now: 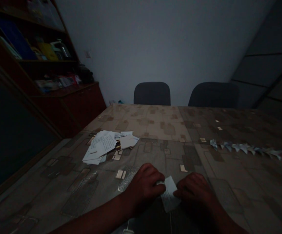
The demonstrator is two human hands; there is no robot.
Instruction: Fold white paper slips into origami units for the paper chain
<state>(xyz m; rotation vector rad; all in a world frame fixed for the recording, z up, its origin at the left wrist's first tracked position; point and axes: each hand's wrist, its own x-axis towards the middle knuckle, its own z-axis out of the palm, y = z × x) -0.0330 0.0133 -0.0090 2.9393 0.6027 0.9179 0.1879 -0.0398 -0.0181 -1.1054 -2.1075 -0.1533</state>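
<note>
A small white piece of paper (170, 196) is held between my two hands near the table's front edge. My left hand (146, 185) pinches its left side, thumb and fingers pressed together. On its right side, my right hand (194, 189) grips the paper with curled fingers. Behind and left of my hands lies a loose pile of white paper pieces (103, 143), some with writing on them. A row of small folded paper shapes (243, 148) stretches along the right part of the table.
The table (141, 159) has a patterned cover. Two dark chairs (152, 93) (214, 94) stand behind its far edge, against a pale wall. At the left is a reddish-brown cabinet (82, 104) with cluttered shelves.
</note>
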